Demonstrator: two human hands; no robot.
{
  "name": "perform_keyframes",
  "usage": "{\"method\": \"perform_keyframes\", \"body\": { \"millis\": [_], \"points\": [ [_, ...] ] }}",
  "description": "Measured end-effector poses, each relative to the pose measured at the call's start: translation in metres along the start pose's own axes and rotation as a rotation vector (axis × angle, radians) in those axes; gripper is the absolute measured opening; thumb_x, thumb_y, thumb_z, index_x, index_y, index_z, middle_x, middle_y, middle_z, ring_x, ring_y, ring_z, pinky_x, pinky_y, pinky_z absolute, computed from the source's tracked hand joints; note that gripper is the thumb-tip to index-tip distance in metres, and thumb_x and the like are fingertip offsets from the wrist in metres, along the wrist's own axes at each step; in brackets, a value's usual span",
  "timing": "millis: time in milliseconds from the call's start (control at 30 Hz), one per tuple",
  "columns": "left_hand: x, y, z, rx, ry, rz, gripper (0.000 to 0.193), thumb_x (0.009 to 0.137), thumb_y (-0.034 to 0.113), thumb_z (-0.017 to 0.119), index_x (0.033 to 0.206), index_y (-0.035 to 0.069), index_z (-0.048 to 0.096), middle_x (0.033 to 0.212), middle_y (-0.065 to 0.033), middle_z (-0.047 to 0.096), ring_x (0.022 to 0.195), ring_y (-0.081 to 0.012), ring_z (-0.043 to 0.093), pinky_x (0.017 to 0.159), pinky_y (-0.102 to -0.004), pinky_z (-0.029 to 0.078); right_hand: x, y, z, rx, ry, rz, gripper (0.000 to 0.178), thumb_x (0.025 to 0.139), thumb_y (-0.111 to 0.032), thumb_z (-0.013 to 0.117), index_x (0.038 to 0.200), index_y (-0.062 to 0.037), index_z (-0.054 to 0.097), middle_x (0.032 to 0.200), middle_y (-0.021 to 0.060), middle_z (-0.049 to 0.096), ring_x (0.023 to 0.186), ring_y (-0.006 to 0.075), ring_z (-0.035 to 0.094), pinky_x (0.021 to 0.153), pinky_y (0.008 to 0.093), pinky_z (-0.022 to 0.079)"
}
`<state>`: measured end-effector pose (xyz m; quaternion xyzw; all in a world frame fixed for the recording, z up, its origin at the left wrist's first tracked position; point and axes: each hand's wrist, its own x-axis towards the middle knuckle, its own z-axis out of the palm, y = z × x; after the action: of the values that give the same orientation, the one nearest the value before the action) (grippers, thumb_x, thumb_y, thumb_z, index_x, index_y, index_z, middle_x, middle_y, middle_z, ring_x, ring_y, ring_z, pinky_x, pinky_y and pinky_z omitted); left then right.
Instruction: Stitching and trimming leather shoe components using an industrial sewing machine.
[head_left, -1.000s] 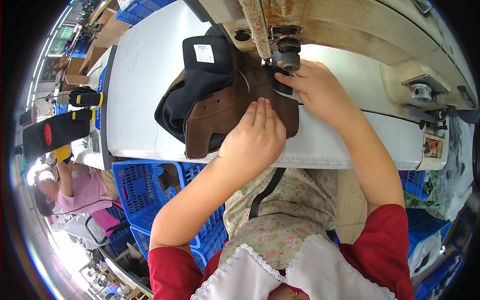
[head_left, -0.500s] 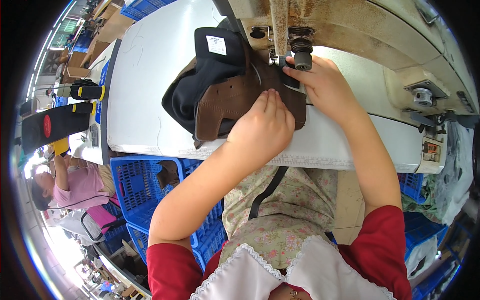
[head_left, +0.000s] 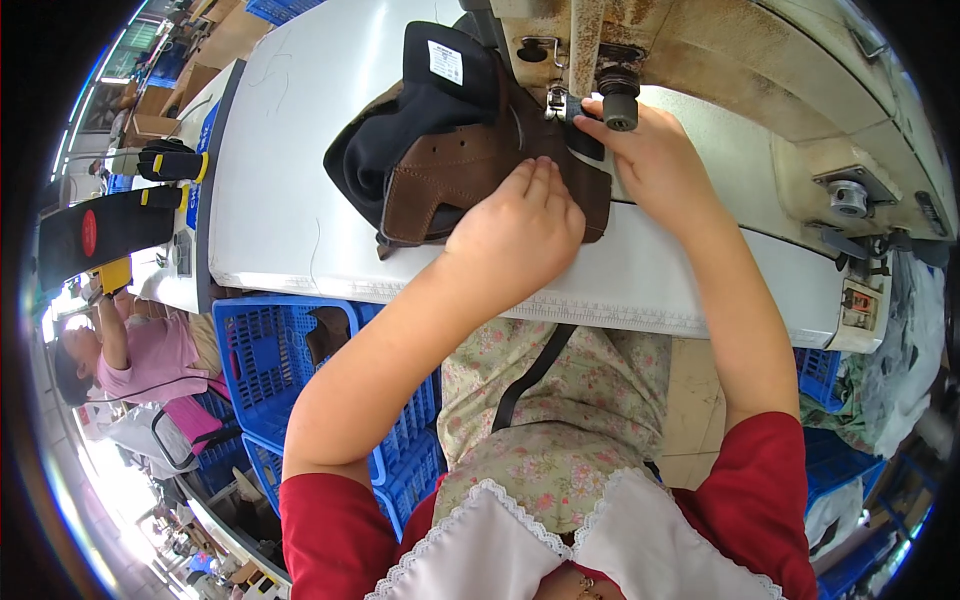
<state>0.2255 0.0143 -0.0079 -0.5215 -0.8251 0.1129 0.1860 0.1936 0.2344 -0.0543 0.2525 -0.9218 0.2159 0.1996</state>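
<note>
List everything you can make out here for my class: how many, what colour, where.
Stitched leather-like piece with fabric lining: one, brown and black, upper centre
Rectangular label: one, white, on that piece
Worn metal sewing machine: one, cream, upper right
Smooth flat-topped tables: at least two, white, centre and left
Openwork plastic baskets: several, blue, left and right
Curved panel: one, black with red oval, left
Co-worker: one, pink top, left
Crumpled plastic sheeting: count unclear, translucent, right
Background clutter: too blurred to count, left
Floral apron: one, green and pink, lower centre
Left hand: one, bare, on the piece
Right hand: one, bare, beside the needle area
</note>
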Motion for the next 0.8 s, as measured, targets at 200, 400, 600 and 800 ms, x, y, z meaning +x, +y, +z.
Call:
{"method": "perform_keyframes", "body": {
  "millis": [200,400,600,800],
  "points": [
    [-0.0013,-0.0003,-0.001,-0.008,-0.002,-0.011,0.03,0.076,0.017,0.059,0.096,-0.004,0.065,0.11,-0.0224,0.07,0.108,-0.0313,0.067,0.1,-0.0403,0.05,0.0006,-0.0002,-0.0001,-0.048,0.027,-0.046,0.036,0.082,-0.002,0.058,0.11,-0.0172,0.073,0.118,-0.0007,0.067,0.11,0.0242,0.06,0.092,0.0407,0.046],
    [-0.0031,0.0037,-0.0003,0.005,-0.01,-0.053,0.031,0.076,0.017,0.059,0.098,-0.004,0.064,0.111,-0.0236,0.069,0.109,-0.032,0.067,0.1,-0.0403,0.05,0.0055,0.0066,-0.0046,0.006,0.02,-0.077,0.036,0.08,0.0,0.059,0.104,-0.0188,0.077,0.112,-0.0008,0.069,0.098,0.0234,0.063,0.083,0.0397,0.048],
    [-0.0005,0.0059,-0.0003,0.02,-0.032,-0.077,0.031,0.078,0.018,0.058,0.099,-0.004,0.064,0.114,-0.0241,0.069,0.109,-0.0323,0.067,0.1,-0.0402,0.05,0.0041,0.003,-0.007,-0.02,-0.027,-0.039,0.04,0.083,0.0,0.061,0.111,-0.0245,0.076,0.119,0.0068,0.069,0.108,0.0287,0.064,0.093,0.041,0.05],
    [-0.0006,0.0046,0.0023,0.031,-0.019,-0.086,0.031,0.077,0.018,0.058,0.098,-0.004,0.064,0.113,-0.0236,0.069,0.108,-0.0317,0.067,0.1,-0.0397,0.05,0.0047,0.0037,-0.0004,-0.023,0.04,-0.057,0.037,0.079,-0.001,0.061,0.105,-0.0209,0.077,0.113,0.0005,0.069,0.105,0.0238,0.062,0.087,0.0403,0.048]
  ]
}}
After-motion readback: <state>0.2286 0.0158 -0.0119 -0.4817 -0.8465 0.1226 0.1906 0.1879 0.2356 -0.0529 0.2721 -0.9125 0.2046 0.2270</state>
